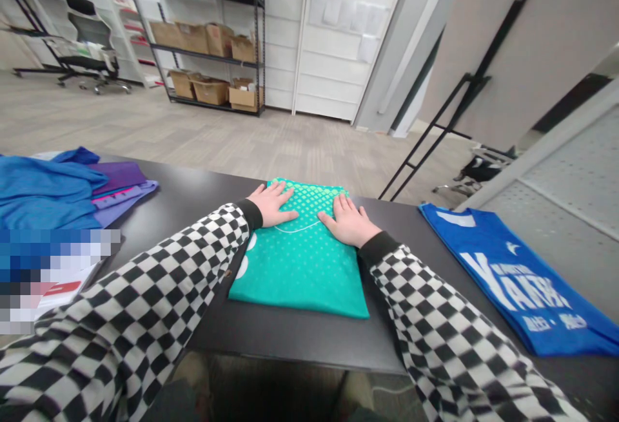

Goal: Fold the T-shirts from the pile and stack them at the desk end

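Note:
A folded teal-green shirt [300, 274] with a lighter green pattern at its far end lies flat on the dark table in front of me. My left hand [273, 203] rests on its upper left part, fingers spread. On the upper right part lies my right hand [351, 221], palm down with the fingers stretched out. A thin white curved line [294, 231] crosses the cloth between the two hands. White round shapes [242, 266] show along the shirt's left edge.
The black table [193, 190] bears a folded blue shirt [507, 274] with white lettering at right. At left lies a heap of blue and purple clothes [58, 190]. Beyond stand a metal shelf [207, 55] with cardboard boxes, an office chair [89, 38] and a perforated panel [546, 183].

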Action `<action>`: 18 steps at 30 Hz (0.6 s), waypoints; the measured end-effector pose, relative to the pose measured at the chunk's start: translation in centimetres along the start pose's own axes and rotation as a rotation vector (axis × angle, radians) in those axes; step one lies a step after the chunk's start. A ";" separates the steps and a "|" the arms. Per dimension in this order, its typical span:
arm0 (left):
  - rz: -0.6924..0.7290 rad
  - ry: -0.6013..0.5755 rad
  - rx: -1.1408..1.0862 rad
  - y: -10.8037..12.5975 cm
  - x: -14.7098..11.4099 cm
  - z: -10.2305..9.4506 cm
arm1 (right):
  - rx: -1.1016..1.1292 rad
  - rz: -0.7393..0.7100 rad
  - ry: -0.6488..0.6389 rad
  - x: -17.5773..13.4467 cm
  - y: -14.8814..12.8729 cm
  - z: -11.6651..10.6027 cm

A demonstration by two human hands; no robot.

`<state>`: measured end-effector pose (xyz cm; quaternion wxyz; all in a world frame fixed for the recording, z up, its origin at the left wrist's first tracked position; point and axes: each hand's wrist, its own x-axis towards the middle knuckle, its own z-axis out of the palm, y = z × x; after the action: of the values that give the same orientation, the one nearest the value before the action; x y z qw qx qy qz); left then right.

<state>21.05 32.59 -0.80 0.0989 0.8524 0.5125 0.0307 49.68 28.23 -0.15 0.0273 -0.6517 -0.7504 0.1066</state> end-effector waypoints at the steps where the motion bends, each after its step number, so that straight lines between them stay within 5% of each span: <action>1: 0.006 0.011 0.003 -0.1 0.0 -0.1 | -0.001 0.003 -0.002 0.0 0.0 -0.1; 5: 0.042 0.180 0.010 0.5 -1.5 -0.9 | 0.008 -0.066 0.130 -1.4 -0.4 -1.0; 9: 0.134 0.297 -0.111 2.8 -8.6 -0.2 | 0.093 -0.341 0.275 -8.1 -1.6 -1.2; 14: 0.329 0.190 -0.062 5.6 -21.1 4.2 | 0.054 -0.512 0.024 -18.6 -2.5 1.5; 18: 0.304 0.188 0.026 5.9 -25.9 5.1 | -0.002 -0.471 -0.004 -23.2 -2.1 2.4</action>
<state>14.69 6.41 -3.37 0.0339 0.9146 0.3852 0.1181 50.63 4.87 0.21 0.0492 -0.4585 -0.8819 0.0979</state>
